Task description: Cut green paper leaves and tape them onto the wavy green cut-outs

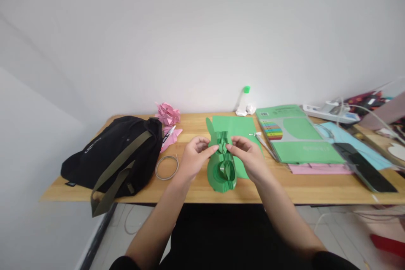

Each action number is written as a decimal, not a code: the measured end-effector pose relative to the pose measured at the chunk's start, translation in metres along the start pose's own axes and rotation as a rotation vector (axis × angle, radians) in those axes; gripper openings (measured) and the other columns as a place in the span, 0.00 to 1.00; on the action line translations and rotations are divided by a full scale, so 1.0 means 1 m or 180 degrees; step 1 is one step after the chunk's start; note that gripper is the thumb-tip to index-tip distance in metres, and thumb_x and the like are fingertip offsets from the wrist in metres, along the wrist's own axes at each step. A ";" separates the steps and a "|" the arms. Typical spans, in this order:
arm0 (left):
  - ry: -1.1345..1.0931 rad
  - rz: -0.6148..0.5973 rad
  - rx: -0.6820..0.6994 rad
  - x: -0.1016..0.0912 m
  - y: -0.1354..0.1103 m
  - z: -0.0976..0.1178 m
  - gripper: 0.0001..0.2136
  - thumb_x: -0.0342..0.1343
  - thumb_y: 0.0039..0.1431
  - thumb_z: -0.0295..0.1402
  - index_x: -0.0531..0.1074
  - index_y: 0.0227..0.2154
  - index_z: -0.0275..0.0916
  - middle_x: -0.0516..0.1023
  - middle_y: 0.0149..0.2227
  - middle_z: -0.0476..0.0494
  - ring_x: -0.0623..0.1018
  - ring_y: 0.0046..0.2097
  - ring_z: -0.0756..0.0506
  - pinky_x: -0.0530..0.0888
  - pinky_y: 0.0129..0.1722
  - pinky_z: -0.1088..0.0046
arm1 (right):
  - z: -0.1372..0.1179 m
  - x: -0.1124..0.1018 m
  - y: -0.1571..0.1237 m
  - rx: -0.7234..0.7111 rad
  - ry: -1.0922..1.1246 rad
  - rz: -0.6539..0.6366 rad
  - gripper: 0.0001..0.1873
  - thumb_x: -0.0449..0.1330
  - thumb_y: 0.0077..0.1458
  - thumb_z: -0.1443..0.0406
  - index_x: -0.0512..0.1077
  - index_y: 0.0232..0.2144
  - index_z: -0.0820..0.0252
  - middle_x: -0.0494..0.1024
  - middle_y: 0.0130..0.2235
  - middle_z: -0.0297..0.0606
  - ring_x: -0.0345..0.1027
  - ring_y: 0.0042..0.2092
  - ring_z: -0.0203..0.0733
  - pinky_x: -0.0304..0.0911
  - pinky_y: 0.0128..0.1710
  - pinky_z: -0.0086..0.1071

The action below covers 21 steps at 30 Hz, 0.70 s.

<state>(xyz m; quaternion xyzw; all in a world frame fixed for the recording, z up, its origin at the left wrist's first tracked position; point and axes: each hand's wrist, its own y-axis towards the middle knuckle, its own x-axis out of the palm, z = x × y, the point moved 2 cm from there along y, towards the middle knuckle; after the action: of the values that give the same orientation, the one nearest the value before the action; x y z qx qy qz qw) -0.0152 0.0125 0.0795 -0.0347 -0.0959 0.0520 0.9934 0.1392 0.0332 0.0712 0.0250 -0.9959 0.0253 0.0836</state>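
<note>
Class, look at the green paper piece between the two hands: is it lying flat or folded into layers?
Folded into layers. The green paper piece shows stacked curved edges and raised flaps, pinched at its top by the left hand and right hand.

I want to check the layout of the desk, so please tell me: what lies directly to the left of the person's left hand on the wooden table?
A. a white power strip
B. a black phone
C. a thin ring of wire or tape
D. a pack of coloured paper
C: a thin ring lies flat on the table just left of the left hand, between it and the black bag, while both hands pinch the green paper craft.
</note>
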 end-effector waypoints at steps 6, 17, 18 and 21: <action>0.0024 -0.0157 0.0127 0.000 0.002 0.000 0.14 0.65 0.42 0.33 0.71 0.32 0.35 0.79 0.33 0.44 0.78 0.35 0.46 0.74 0.32 0.71 | 0.002 0.002 0.000 -0.0233 -0.0019 -0.0175 0.22 0.69 0.37 0.55 0.71 0.33 0.59 0.75 0.33 0.34 0.68 0.32 0.35 0.66 0.31 0.31; 0.2399 0.1123 0.1366 -0.007 -0.002 0.003 0.06 0.59 0.52 0.31 0.73 0.35 0.41 0.80 0.37 0.43 0.79 0.37 0.43 0.72 0.42 0.64 | 0.001 -0.003 -0.003 -0.1069 -0.1750 0.0753 0.16 0.61 0.48 0.57 0.75 0.37 0.62 0.80 0.34 0.43 0.74 0.32 0.45 0.69 0.34 0.39; 0.2627 0.1195 0.1483 -0.007 -0.002 0.005 0.06 0.58 0.53 0.31 0.73 0.35 0.41 0.79 0.36 0.43 0.78 0.37 0.43 0.71 0.43 0.64 | -0.002 -0.001 -0.003 -0.1151 -0.1892 0.0839 0.16 0.61 0.48 0.57 0.75 0.36 0.61 0.80 0.33 0.43 0.74 0.30 0.44 0.69 0.34 0.39; 0.3173 0.1316 0.1792 -0.003 0.001 0.011 0.04 0.56 0.55 0.31 0.72 0.34 0.40 0.78 0.34 0.42 0.77 0.37 0.42 0.69 0.40 0.66 | -0.009 0.003 0.001 -0.1339 -0.2197 0.1045 0.14 0.60 0.48 0.58 0.75 0.35 0.61 0.80 0.32 0.42 0.72 0.27 0.42 0.67 0.32 0.37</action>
<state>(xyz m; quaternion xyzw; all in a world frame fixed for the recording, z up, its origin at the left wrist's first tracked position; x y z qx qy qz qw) -0.0208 0.0142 0.0899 0.1913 0.4070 0.2446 0.8590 0.1377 0.0347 0.0802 -0.1442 -0.9397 -0.1751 -0.2560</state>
